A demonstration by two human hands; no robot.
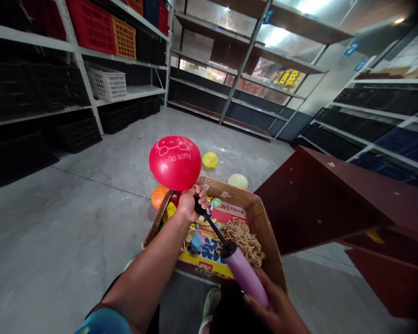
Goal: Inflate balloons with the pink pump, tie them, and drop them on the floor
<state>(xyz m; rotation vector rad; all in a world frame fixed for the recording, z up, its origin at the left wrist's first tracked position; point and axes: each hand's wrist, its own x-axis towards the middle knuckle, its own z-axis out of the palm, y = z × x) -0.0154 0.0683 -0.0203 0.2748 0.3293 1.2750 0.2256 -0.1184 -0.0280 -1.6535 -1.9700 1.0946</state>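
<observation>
At nine to eleven o'clock stand metal shelves [73, 51] with red crates [90, 25], an orange crate [124, 38] and a white basket [107, 83], dark bins filling the lower tiers. The grey tiled floor [73, 222] spreads across the middle, glossy under ceiling light. Near the centre the left hand [192, 200] is closed around the neck of a red balloon [175, 162], which swells up toward twelve o'clock, and around the black tip of a pump [245, 272]. Below it sits an open cardboard box [261, 218] holding a coil of tan rubber bands [244, 239] and flat, uninflated balloons on printed packaging. An orange balloon [159, 196] lies just beside the box at its ten o'clock; a yellow balloon [210, 159] and a pale one [238, 181] rest on the floor beyond it. At five o'clock the right hand [277, 311] wraps its fingers about the pump's pink barrel. A dark red cabinet [327, 204] leans at three o'clock, with more shelving [379, 106] behind.
</observation>
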